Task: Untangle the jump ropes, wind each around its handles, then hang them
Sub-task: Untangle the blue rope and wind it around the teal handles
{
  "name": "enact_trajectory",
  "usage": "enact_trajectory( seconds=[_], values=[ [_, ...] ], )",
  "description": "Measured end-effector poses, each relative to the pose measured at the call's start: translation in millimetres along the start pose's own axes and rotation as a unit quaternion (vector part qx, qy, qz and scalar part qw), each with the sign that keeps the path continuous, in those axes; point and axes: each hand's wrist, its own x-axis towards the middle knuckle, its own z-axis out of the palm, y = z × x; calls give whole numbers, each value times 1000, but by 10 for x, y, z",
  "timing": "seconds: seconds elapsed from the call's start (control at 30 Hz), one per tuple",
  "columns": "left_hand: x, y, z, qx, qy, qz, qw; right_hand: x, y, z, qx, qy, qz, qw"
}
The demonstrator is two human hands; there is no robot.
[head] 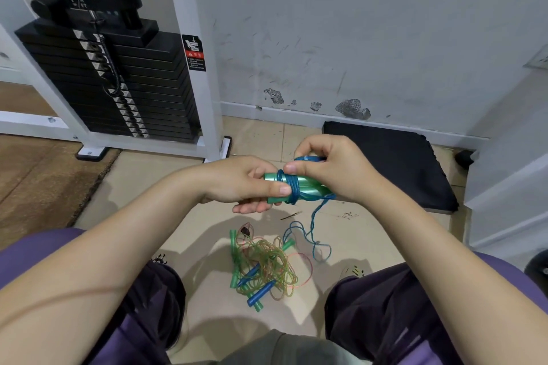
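My left hand (243,184) grips a pair of green handles (308,188) held side by side in front of me. A blue rope (292,187) is wound several turns around them. My right hand (332,169) pinches a loop of that blue rope at the top of the handles. The loose tail of the blue rope (314,234) hangs down to the floor and curls there. Between my feet lies a tangled pile of jump ropes (267,270) with green and blue handles and thin green, yellow and pink cords.
A weight-stack machine (118,74) with a white frame stands at the back left. A black mat (394,163) lies against the scuffed wall on the right. A brown rug (38,181) covers the floor at left. I sit on a purple seat (38,249).
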Motion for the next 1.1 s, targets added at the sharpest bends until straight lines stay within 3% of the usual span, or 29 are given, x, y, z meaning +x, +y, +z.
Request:
enact_trajectory(
  seconds=[0.2, 0.43, 0.5, 0.6, 0.67, 0.77, 0.87, 1.0, 1.1],
  values=[
    [-2, -31, 13, -1, -8, 6, 1000, -21, 52, -16, 6, -41, -35, 999],
    [8, -77, -2, -43, 36, 68, 996, 0, 81, 6, 64, -35, -3, 997],
    [26, -100, -16, -76, 58, 83, 992, -7, 87, 13, 120, -22, 12, 992],
    [55, -148, -48, -128, 107, 99, 981, -17, 93, 18, 285, -65, 34, 956],
    [81, -174, -57, -156, 146, 98, 972, -4, 98, 48, 308, -73, 31, 948],
    [111, -184, -100, -195, 210, 95, 953, 5, 118, 85, 254, -57, 60, 964],
    [105, -198, -185, -200, 266, 75, 940, -27, 90, 110, 131, -24, 50, 990],
    [117, -222, -132, -190, 277, 35, 941, -53, 38, 173, -81, 1, -25, 996],
    [115, -217, -116, -242, 278, 46, 929, -70, 34, 181, -123, -19, -19, 992]
  ],
)
